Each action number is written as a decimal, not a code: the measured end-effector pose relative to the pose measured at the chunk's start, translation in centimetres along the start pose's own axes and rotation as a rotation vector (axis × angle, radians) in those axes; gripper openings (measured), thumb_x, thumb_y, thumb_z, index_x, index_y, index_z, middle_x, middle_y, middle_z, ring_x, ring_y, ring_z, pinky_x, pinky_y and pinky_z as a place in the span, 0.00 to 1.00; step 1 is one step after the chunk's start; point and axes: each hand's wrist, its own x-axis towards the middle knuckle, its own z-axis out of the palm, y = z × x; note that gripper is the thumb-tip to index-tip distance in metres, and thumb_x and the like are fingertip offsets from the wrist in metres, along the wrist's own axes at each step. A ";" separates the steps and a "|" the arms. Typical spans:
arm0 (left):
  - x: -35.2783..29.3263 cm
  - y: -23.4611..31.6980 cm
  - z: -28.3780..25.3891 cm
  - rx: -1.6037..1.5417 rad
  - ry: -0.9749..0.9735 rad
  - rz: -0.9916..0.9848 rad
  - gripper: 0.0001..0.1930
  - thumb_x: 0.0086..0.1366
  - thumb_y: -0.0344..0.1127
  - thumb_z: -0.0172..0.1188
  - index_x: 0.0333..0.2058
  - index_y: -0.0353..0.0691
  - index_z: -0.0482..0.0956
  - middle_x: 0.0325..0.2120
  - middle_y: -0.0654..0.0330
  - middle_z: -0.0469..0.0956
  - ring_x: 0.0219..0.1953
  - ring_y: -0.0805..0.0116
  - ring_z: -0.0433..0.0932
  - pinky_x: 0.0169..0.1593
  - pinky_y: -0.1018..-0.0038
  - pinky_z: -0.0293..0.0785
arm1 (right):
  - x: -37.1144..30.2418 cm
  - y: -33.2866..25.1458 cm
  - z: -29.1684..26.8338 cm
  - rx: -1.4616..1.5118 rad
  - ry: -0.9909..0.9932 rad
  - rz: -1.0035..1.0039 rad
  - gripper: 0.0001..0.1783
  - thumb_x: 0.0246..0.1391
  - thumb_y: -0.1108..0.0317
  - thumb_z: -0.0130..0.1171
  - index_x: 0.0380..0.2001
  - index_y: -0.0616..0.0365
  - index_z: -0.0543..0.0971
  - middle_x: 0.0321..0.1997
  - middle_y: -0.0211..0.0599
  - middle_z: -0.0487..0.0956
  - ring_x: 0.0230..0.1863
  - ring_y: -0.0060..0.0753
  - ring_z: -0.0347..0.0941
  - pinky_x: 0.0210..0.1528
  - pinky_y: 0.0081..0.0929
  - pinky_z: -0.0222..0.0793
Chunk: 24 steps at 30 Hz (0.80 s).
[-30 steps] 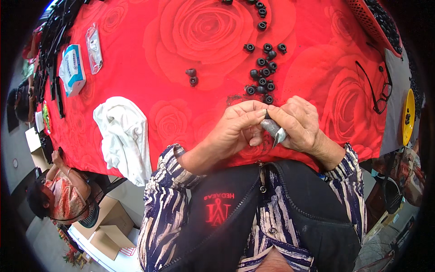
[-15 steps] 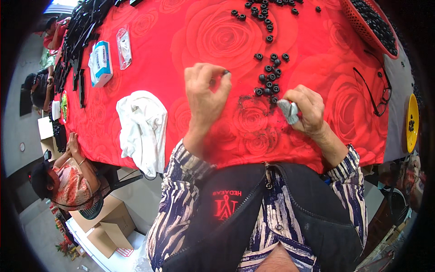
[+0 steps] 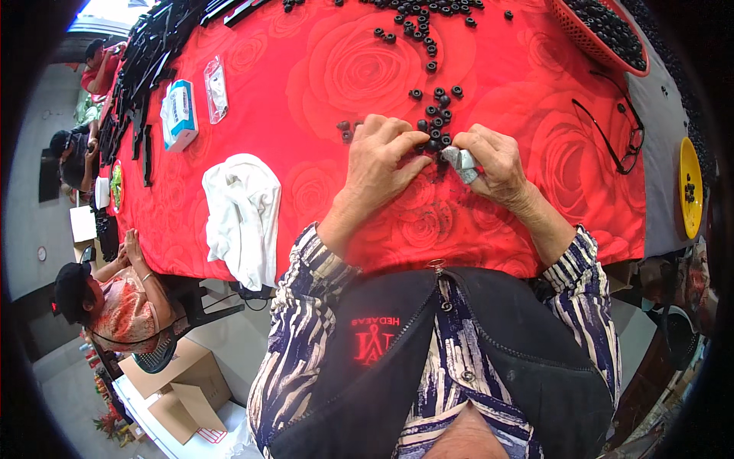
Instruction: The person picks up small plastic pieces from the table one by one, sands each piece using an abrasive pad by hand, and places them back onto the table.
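Observation:
My left hand (image 3: pixel 380 159) reaches to the pile of small round black parts (image 3: pixel 436 122), each with a hole or recess. Its thumb and forefinger are apart, their tips beside the nearest black part (image 3: pixel 433 145). My right hand (image 3: pixel 493 162) is closed at the pile's right side. At its fingertips shows a grey-silver piece (image 3: pixel 465 165); whether it is a tool or a wrapping on the fingers I cannot tell. A few black parts (image 3: pixel 346 130) lie left of my left hand. Dark crumbs are strewn on the red rose-patterned cloth (image 3: pixel 367 245) below the hands.
A red basket (image 3: pixel 585 47) of black parts stands at the far right, with glasses (image 3: pixel 628 159) and a yellow plate (image 3: pixel 690 191) nearer. Left are a white cloth (image 3: pixel 243 214), a tissue pack (image 3: pixel 179 115), a clear case (image 3: pixel 216 90) and black strips (image 3: pixel 147 84). Other people sit beyond.
My left hand has moved right from the open cloth to the pile and its pinch has opened; a black part no longer shows in it. My right hand has moved slightly left and up.

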 end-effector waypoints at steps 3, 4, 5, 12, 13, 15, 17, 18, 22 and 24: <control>-0.3 -0.5 0.7 -0.003 -0.029 0.012 0.12 0.44 0.34 0.66 0.31 0.44 0.79 0.28 0.64 0.73 0.36 0.64 0.69 0.40 0.69 0.66 | 0.0 0.3 0.0 0.002 -0.005 -0.006 0.13 0.36 0.74 0.61 0.29 0.58 0.72 0.20 0.35 0.67 0.20 0.38 0.67 0.21 0.33 0.61; -0.2 -0.5 0.6 -0.008 -0.015 0.027 0.11 0.45 0.30 0.64 0.31 0.42 0.79 0.29 0.62 0.75 0.35 0.66 0.70 0.39 0.71 0.67 | -0.1 0.3 0.1 0.005 -0.015 -0.010 0.13 0.36 0.74 0.61 0.29 0.58 0.72 0.20 0.35 0.67 0.20 0.38 0.67 0.21 0.32 0.62; 0.0 -0.4 0.5 -0.012 0.000 0.043 0.11 0.46 0.26 0.63 0.32 0.40 0.79 0.29 0.61 0.76 0.33 0.67 0.71 0.38 0.73 0.68 | 0.0 0.4 0.0 0.008 -0.024 -0.014 0.13 0.36 0.75 0.61 0.30 0.58 0.72 0.20 0.35 0.67 0.20 0.38 0.67 0.21 0.32 0.62; -0.2 2.8 -0.5 -1.306 -0.048 -0.866 0.10 0.59 0.30 0.58 0.38 0.34 0.76 0.31 0.64 0.77 0.29 0.81 0.74 0.31 0.85 0.68 | 0.1 -1.2 -0.3 0.163 0.110 0.046 0.15 0.37 0.75 0.62 0.32 0.59 0.72 0.22 0.36 0.69 0.21 0.35 0.68 0.20 0.29 0.64; -0.6 2.9 -0.4 -1.397 -0.054 -0.889 0.10 0.61 0.31 0.56 0.40 0.33 0.74 0.30 0.61 0.77 0.30 0.79 0.74 0.32 0.83 0.70 | 0.2 -1.6 -0.1 0.156 0.127 0.019 0.16 0.37 0.75 0.63 0.33 0.60 0.72 0.23 0.36 0.70 0.21 0.34 0.68 0.20 0.29 0.64; -1.1 2.7 0.1 -1.525 -0.039 -0.893 0.10 0.61 0.30 0.56 0.40 0.33 0.74 0.31 0.62 0.77 0.30 0.79 0.74 0.32 0.83 0.71 | 0.2 -1.9 0.5 0.133 0.149 -0.033 0.19 0.35 0.72 0.66 0.35 0.60 0.72 0.24 0.36 0.70 0.22 0.34 0.69 0.21 0.29 0.65; -1.1 2.8 0.5 -1.659 -0.030 -0.899 0.10 0.61 0.30 0.56 0.40 0.34 0.74 0.31 0.62 0.77 0.30 0.79 0.74 0.31 0.82 0.71 | 0.0 -1.9 0.7 0.098 0.123 -0.018 0.21 0.33 0.72 0.66 0.35 0.60 0.73 0.24 0.36 0.70 0.23 0.34 0.69 0.21 0.29 0.66; -1.1 2.9 0.5 -1.688 -0.046 -0.933 0.10 0.61 0.30 0.55 0.40 0.34 0.74 0.31 0.62 0.77 0.29 0.78 0.74 0.31 0.82 0.71 | -0.2 -2.0 0.9 0.069 0.098 -0.007 0.22 0.32 0.72 0.66 0.36 0.60 0.73 0.25 0.35 0.70 0.23 0.34 0.69 0.22 0.28 0.66; -0.5 2.9 -0.1 -1.650 -0.120 -0.967 0.10 0.61 0.30 0.55 0.40 0.33 0.74 0.32 0.62 0.77 0.28 0.78 0.74 0.31 0.83 0.71 | -0.1 -2.1 0.7 0.067 0.081 -0.016 0.22 0.31 0.72 0.66 0.35 0.60 0.74 0.25 0.35 0.69 0.24 0.35 0.70 0.22 0.29 0.66; -0.3 2.5 -0.7 -1.622 -0.215 -0.942 0.10 0.61 0.31 0.56 0.40 0.33 0.74 0.31 0.62 0.77 0.28 0.79 0.73 0.30 0.84 0.71 | 0.1 -1.9 0.4 0.108 0.051 -0.030 0.21 0.32 0.72 0.66 0.34 0.60 0.74 0.24 0.35 0.69 0.23 0.35 0.70 0.21 0.28 0.66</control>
